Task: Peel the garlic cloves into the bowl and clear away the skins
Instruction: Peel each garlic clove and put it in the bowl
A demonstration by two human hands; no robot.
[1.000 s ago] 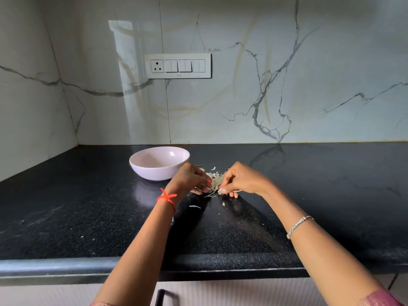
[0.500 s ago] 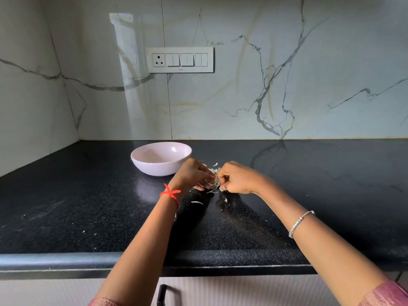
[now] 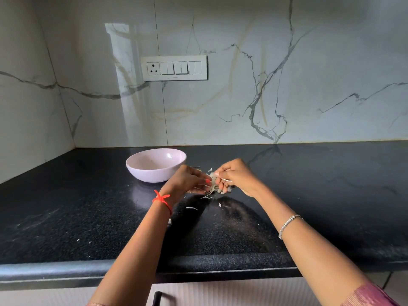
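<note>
Left hand (image 3: 187,181): I see it raised just above the counter, fingers bent inward, tips pressed into the near side of the skins; they pinch it from the left.
Right hand (image 3: 237,176): fingers curled tight, gripping the same wad from the right; knuckles face the wall.
Garlic skins (image 3: 213,184): one pale, crumpled wad held between both hands, off the surface, right of the bowl.
Axis: the wad is slightly taller than wide – long axis roughly vertical. One thin strand points right across the right hand's fingers; a few wisps trail down and to the left.
Loose flakes (image 3: 191,208): scattered on the black countertop (image 3: 66,206) under and just in front of the hands.
Bowl (image 3: 152,176): pale, upright, just left of the left hand, not touching it. I cannot tell what is inside.
Wrists: red thread (image 3: 162,198) on the left, beaded bracelet (image 3: 287,225) on the right.
Backdrop: veined marble wall with a switch panel (image 3: 174,67) above the bowl.
</note>
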